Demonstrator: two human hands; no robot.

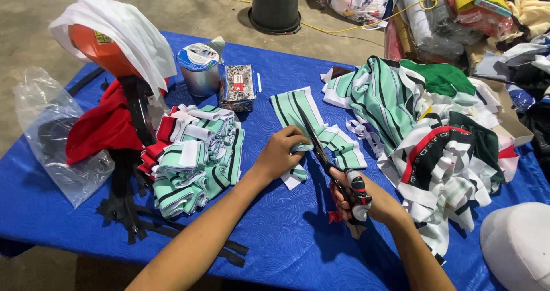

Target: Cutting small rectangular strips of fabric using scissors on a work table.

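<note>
A blue cloth-covered table filled most of the view, standing on a bare concrete floor. On its right side lay the largest heap: a loose pile of fabric scraps in mint green, white, black and red stripes, spilling toward the near edge. On the left sat a neater stack of folded striped pieces, and beside it, further left, a bundle of red cloth with black straps trailing toward the near side. A clear plastic bag lay crumpled at the far left edge. Behind the stack stood an orange rounded object draped in white fabric, then a small round tub and a small patterned packet just to its right.

In the middle of the table lay the striped fabric strip, mint with dark lines, running from the far side toward the person. The left hand pressed down on the near part of it, fingers curled over the cloth and pinching its edge. The right hand, near and to the right of that, was closed around the handles of a pair of scissors, fingers through the loops. The dark blades pointed away and leftward, lying across the strip just right of the left hand's fingertips, so the cloth sat between both hands, touching the blades. How far the blades were parted I could not tell.
</note>
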